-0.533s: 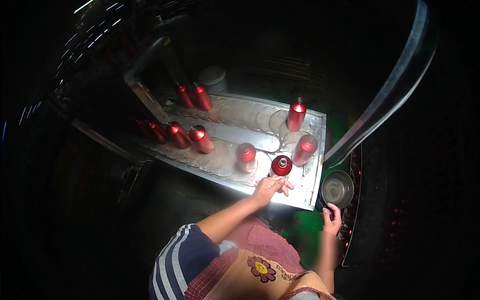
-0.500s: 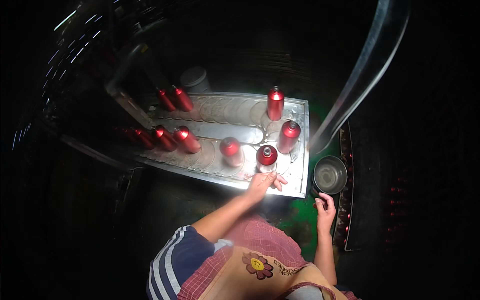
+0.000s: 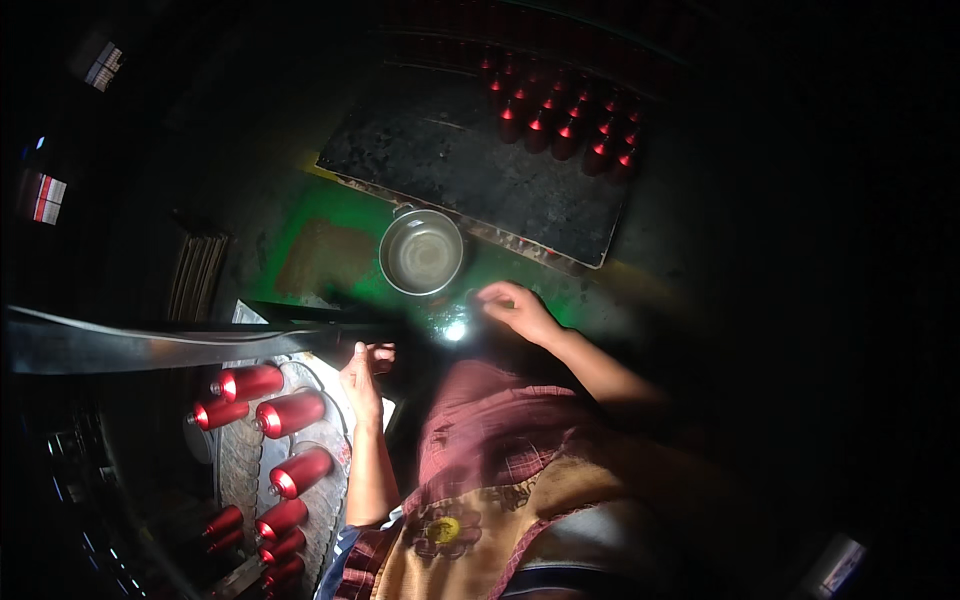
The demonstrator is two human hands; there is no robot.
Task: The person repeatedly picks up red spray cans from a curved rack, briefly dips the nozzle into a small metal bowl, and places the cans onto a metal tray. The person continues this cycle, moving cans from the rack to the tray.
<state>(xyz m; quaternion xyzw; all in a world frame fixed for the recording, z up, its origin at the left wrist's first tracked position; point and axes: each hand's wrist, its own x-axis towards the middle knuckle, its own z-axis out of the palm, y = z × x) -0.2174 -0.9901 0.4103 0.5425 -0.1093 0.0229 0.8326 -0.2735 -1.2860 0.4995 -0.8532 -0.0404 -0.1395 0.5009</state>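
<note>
My left hand (image 3: 364, 383) is beside the end of a metal conveyor (image 3: 334, 430), thumb raised and fingers loosely bent, with nothing visible in it. Red metal bottles with narrow necks stand on the conveyor plates; the closest to this hand is one red bottle (image 3: 291, 412). My right hand (image 3: 517, 310) is stretched forward with its fingers slightly bent and apart, holding nothing that I can see. Just beyond its fingertips is a round metal pot (image 3: 421, 252) with a pale inside. Hand and pot look apart.
A grey metal bar (image 3: 150, 347) crosses from the left edge over the conveyor end. Beyond the pot lies a low dark platform (image 3: 470, 160), with several rows of red bottles (image 3: 566, 132) at its far right. The floor (image 3: 300, 250) is green with a brown patch.
The view has swung right, bringing the pot to the middle and the platform into sight. My left hand has come away from the bottle it was beside. My right hand still reaches near the pot.
</note>
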